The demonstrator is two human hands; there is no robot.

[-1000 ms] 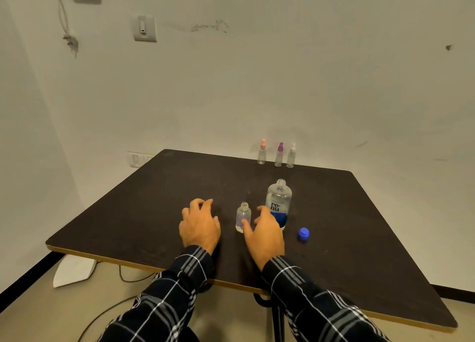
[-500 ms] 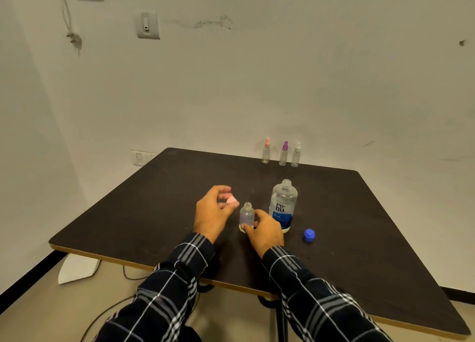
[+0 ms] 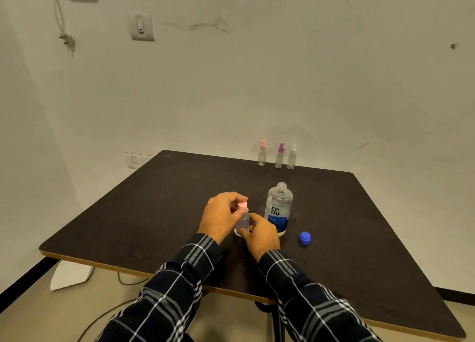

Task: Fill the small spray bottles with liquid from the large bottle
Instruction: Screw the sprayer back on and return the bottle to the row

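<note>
One small spray bottle (image 3: 243, 222), left hand (image 3: 221, 217) pinching pink cap (image 3: 242, 206), now moved atop it, right hand (image 3: 261, 235) gripping its base

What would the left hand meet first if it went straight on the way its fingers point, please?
Holding the pink cap, the left hand points rightward; probably the large bottle first, though depth is unclear.

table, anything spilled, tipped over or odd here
Nothing stands out. No spill shows on the table. The large bottle stands upright but open, its blue cap loose beside it. Three spray bottles stand upright at the far edge. The left hand pinches a pink top on the small bottle the right hand holds.
</note>
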